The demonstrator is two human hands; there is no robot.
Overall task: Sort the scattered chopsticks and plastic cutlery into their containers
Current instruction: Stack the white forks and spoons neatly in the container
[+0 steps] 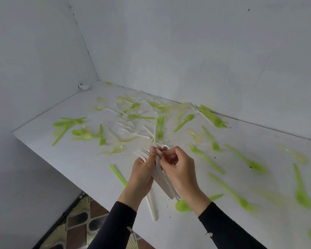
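Head cam, nearest stuff first. Bottom left, patterned floor tiles (pixel 75 221) showing past the tabletop (pixel 90 159) edge. Next up, 2 dark sleeves, then the left hand (pixel 142 171) curled round a bundle of white forks (pixel 166 187), tines up, handles fanning down toward the wrists. Right hand (pixel 179 168) pressed right against it, fingertips pinching the upper part of the same bundle. Looks like squaring it up or slipping 1 more in, hard to say which. Flat on the tabletop under the hands: a white stick (pixel 152 207), maybe a wrapped chopstick, can't tell. Also a green spoon (pixel 183 205) just beside the right wrist.

Progress-wise, barely started going by this. Only that 1 handful gathered, and not dropped anywhere yet. No container anywhere in view, so no clue about the next stop for the bundle.

Further out on the right, loads of loose green pieces lying well apart: a green fork (pixel 205 157), several more spoons, some badly blurred. A few pale yellowish see-through ones too. Toward the back wall, a messy heap (pixel 133 112) of white, green and clear pieces all overlapping, plus a green clump (pixel 212 115) tight against the wall. Tiny white thing (pixel 84 86) in the far corner, too small to name. Pretty much everything left to sort.
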